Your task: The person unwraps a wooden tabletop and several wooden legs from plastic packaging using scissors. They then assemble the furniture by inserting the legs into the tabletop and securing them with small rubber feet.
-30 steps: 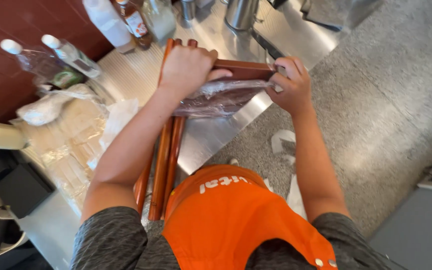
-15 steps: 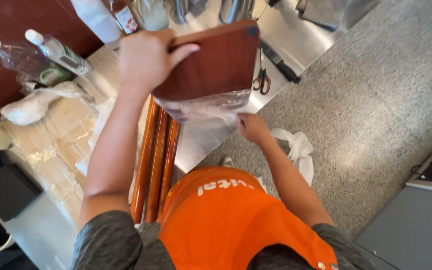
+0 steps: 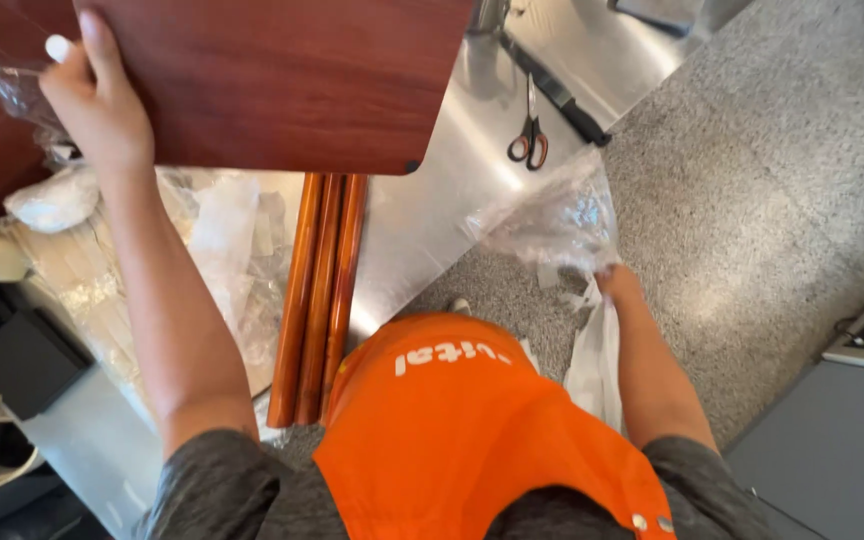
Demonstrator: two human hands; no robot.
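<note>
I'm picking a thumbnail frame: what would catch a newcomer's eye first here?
The dark red wooden board fills the top, raised in the left hand. The orange apron glows at bottom centre. At right, the right hand holds crumpled clear plastic wrap over the grey floor.

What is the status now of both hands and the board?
Left hand grips wooden board, raised. Right hand holds clear plastic wrap. Nothing blocking.

Dark red-brown wood board held flat, raised over tabletop; crumpled clear plastic wrap hanging off tabletop edge.
</note>
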